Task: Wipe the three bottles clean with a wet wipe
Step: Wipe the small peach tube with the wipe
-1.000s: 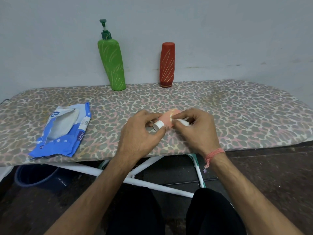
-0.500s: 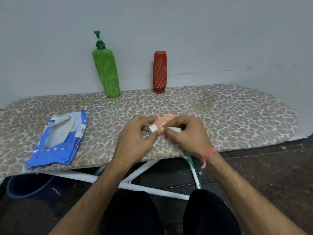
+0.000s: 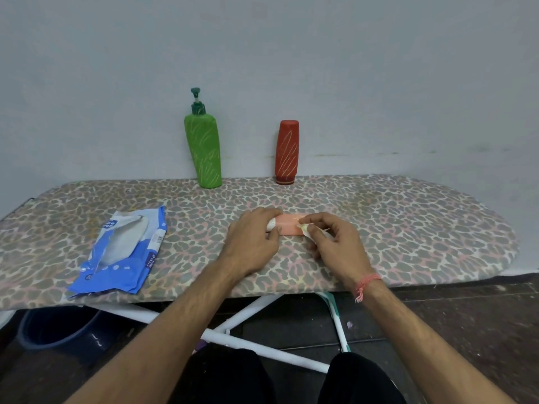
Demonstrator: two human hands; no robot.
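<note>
A small pink bottle (image 3: 287, 228) with a white cap lies on its side on the ironing board (image 3: 408, 228). My left hand (image 3: 252, 243) grips its capped end. My right hand (image 3: 335, 246) pinches a crumpled wet wipe (image 3: 309, 230) against the bottle's other end. A green pump bottle (image 3: 203, 150) and a red bottle (image 3: 287, 151) stand upright at the board's far edge by the wall; both carry yellowish scribble marks.
An open blue wet-wipe pack (image 3: 122, 252) lies on the board to the left of my hands. Under the board are white metal legs (image 3: 248, 342) and a dark blue bucket (image 3: 58, 330) on the floor at the left. My knees (image 3: 291, 377) are at the bottom.
The pink bottle went from held tilted just above the board to lying flat on it. My right hand with the wipe slid toward the bottle's right end. The view tilted up.
</note>
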